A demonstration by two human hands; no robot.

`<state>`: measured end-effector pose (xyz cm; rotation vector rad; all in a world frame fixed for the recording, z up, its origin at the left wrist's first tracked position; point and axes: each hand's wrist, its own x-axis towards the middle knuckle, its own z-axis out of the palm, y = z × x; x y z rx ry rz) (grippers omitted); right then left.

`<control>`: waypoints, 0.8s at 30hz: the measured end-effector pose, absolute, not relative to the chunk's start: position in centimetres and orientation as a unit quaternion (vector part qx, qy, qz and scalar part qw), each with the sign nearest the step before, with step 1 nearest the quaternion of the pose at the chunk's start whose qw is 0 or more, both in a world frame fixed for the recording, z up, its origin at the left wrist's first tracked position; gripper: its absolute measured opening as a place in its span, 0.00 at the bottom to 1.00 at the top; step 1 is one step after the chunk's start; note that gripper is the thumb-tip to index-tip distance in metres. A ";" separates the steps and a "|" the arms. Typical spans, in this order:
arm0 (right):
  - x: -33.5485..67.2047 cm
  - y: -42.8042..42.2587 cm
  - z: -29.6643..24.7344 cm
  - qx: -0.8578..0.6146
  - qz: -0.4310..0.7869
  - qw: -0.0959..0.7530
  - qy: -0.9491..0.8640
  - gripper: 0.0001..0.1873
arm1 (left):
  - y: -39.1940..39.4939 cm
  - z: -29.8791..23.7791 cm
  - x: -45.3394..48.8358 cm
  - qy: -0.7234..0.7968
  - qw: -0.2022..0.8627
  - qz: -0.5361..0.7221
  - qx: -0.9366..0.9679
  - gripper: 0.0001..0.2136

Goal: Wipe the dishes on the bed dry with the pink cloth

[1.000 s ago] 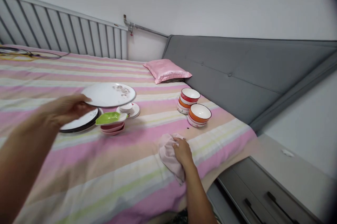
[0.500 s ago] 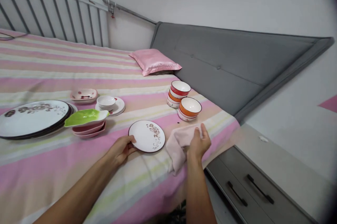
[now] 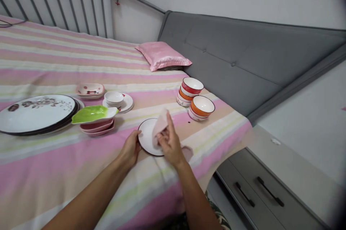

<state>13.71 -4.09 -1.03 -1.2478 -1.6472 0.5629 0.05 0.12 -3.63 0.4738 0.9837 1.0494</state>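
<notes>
A small white plate with a dark rim lies on the striped bedspread in front of me. My left hand grips its near-left edge. My right hand is closed on a pale pink cloth and holds it over the plate, hiding much of the plate's right half. A fold of the cloth trails onto the bed to the right of my wrist.
Left of the plate are a green leaf-shaped dish on pink dishes, a stack of large plates, small saucers and a pink dish. Stacked red and orange bowls stand right. A pink pillow, grey headboard and drawer unit border the bed.
My left hand carried the small plate from the big stack down onto the bed near me. My right hand lifted the cloth from the bed and brought it left onto the plate.
</notes>
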 end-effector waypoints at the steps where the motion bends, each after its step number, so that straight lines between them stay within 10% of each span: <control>1: 13.0 -4.2 -1.1 -0.484 0.263 0.460 -0.696 0.36 | 0.2 -3.5 0.0 0.424 0.729 0.494 0.212 0.12; 10: 13.1 -4.4 -2.0 -0.522 0.067 0.391 -0.755 0.19 | 0.3 -2.6 -0.2 0.394 0.751 0.499 0.177 0.17; 24: 10.8 -1.1 -3.7 -0.534 0.195 0.170 -0.805 0.28 | 0.0 -2.6 0.4 0.347 0.803 0.473 0.102 0.24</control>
